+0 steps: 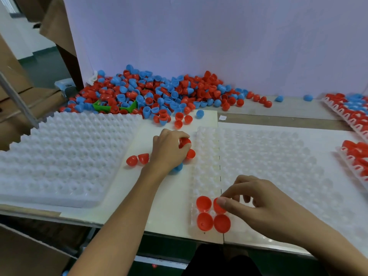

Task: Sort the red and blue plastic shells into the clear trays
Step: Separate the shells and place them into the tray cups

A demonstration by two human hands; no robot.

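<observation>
Pinching red shell [219, 206], apparently: right hand [262, 204].

Far beyond your left hand, a green plastic piece [111, 107] lies half-buried, and a crumpled white rag [93, 77] sits against the pale backboard [219, 40]. Past your right hand, a small white paper scrap [222, 117] lies on the worktable [278, 116]. Left of your left arm, brown cardboard boxes [14, 76] stand.
</observation>
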